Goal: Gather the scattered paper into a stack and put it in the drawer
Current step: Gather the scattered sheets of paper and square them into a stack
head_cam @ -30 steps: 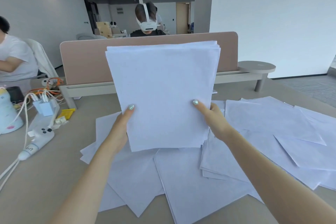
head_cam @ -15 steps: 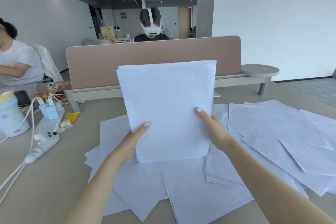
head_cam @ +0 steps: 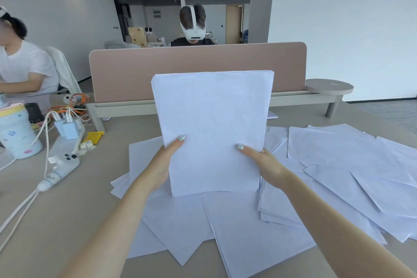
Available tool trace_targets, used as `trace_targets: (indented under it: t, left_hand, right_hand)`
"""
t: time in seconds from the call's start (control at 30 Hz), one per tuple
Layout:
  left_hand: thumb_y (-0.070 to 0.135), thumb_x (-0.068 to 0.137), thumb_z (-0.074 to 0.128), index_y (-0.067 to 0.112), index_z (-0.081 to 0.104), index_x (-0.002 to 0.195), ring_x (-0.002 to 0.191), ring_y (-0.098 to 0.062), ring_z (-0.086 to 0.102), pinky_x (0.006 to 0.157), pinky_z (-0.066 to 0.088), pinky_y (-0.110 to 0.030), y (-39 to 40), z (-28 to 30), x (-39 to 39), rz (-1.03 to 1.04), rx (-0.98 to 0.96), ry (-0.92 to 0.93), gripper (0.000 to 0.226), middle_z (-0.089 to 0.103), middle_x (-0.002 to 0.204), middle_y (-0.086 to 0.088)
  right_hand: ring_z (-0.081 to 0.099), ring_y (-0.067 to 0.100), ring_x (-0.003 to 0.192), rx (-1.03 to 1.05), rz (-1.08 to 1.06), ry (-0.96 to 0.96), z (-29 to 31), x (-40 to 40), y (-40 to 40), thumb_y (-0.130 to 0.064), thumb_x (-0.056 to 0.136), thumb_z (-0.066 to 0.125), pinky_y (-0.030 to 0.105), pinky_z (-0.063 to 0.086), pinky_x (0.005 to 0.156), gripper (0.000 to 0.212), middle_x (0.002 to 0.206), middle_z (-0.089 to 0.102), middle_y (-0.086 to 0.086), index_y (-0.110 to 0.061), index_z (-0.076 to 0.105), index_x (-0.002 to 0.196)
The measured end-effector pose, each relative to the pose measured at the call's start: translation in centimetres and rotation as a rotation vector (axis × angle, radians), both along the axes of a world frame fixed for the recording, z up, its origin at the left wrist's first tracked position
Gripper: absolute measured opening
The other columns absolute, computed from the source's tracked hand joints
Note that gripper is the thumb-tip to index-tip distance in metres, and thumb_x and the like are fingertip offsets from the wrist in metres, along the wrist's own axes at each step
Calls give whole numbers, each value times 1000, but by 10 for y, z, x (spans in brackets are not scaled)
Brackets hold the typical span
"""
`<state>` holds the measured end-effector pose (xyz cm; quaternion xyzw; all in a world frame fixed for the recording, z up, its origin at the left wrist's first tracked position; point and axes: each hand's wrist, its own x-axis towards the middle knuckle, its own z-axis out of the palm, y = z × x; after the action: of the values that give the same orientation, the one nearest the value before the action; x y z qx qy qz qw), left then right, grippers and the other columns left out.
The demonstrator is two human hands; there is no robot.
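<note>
Stack of paper (head_cam: 213, 128): held upright, bottom edge resting on loose sheets (head_cam: 255, 232) spread over the surface (head_cam: 45, 221), likely for squaring the edges. Left hand (head_cam: 162, 165): clasped on stack's left edge, thumb across the front. Right hand (head_cam: 264, 165): gripping stack's right edge likewise. More loose sheets (head_cam: 338, 153) right of stack, ungathered. Cables and charger (head_cam: 65, 126) left of stack, well apart. Drawer: not seen.

I'm looking at an open-plan office: my table (head_cam: 56, 221) backs onto a tan desk divider (head_cam: 196, 70), coworkers sit at neighbouring desks, a power strip (head_cam: 67, 128) trails charger cables, and exposed ceiling ducts run overhead.
</note>
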<state>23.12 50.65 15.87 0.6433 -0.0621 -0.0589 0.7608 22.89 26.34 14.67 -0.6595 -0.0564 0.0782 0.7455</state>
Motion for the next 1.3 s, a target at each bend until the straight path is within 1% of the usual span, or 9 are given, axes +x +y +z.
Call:
trace_targets:
  t: [0.13, 0.23, 0.43, 0.57, 0.73, 0.93, 1.03, 1.13, 1.3]
  left_hand:
    - [32, 93, 54, 33, 62, 101, 95, -5, 66, 90, 49, -32, -2, -2, -1, 94, 186, 1, 12, 70, 101, 16]
    - [25, 94, 52, 29, 62, 102, 104, -17, 62, 96, 47, -37, 13, 8, -3, 213, 271, 24, 13, 67, 109, 6]
    - [11, 95, 49, 8, 49, 130, 75, -4, 59, 62, 48, -21, 82, -9, -36, 373, 297, 262, 35, 59, 103, 1]
    - [5, 94, 48, 7, 53, 126, 81, -11, 62, 74, 49, -24, 140, -34, -74, 471, 351, 369, 33, 63, 109, -5]
    - [3, 90, 53, 2, 53, 127, 97, -21, 50, 83, 36, -27, 192, -52, -103, 609, 553, 412, 37, 58, 125, -11]
    - [15, 74, 63, -1, 56, 113, 80, -27, 52, 73, 38, -34, 220, -64, -120, 686, 803, 438, 43, 57, 91, -14]
    - [25, 71, 64, 2, 44, 121, 104, -34, 53, 81, 42, -39, 216, -67, -120, 754, 1010, 444, 59, 51, 116, -17]
    - [15, 81, 59, 12, 24, 142, 137, -35, 24, 108, 26, -46, 196, -66, -110, 794, 1265, 349, 70, 25, 148, -16]
    - [17, 89, 52, 14, 34, 143, 139, -28, 22, 110, 21, -37, 116, -62, -78, 580, 1224, -26, 56, 30, 151, -8]
  right_hand:
    - [70, 18, 98, -64, -39, 35, 5, 0, 5, -29, 86, 64, 34, 54, 85, 19, 106, 73, 1, -19, 69, 101]
    - [71, 22, 88, -134, -10, 49, 14, 1, 13, -23, 88, 62, 36, 56, 83, 14, 101, 73, 4, -16, 69, 97]
    - [66, 21, 91, -293, 148, 91, -2, -13, 74, -23, 91, 55, 35, 52, 84, 17, 101, 70, 3, -18, 67, 103]
    - [61, 17, 80, -510, 274, 79, -27, -33, 131, -17, 89, 53, 23, 50, 64, 26, 91, 64, 3, -2, 66, 105]
    - [35, 20, 60, -613, 313, -35, -51, -57, 190, -17, 78, 54, 28, 31, 58, 30, 61, 34, 3, -13, 34, 56]
    - [28, 20, 55, -853, 272, -222, -64, -75, 216, -29, 83, 53, 30, 19, 52, 46, 50, 28, -3, -19, 21, 52]
    - [38, 18, 57, -831, 212, -222, -67, -73, 208, -37, 88, 51, 29, 28, 54, 42, 57, 49, 4, -15, 35, 56]
    - [49, 16, 70, -789, 95, -236, -66, -64, 181, -36, 89, 52, 30, 36, 63, 33, 79, 64, 7, -6, 55, 75]
    - [58, 12, 87, -716, -207, -212, -65, -39, 105, -25, 89, 56, 23, 40, 63, 7, 110, 54, -6, -23, 61, 93]
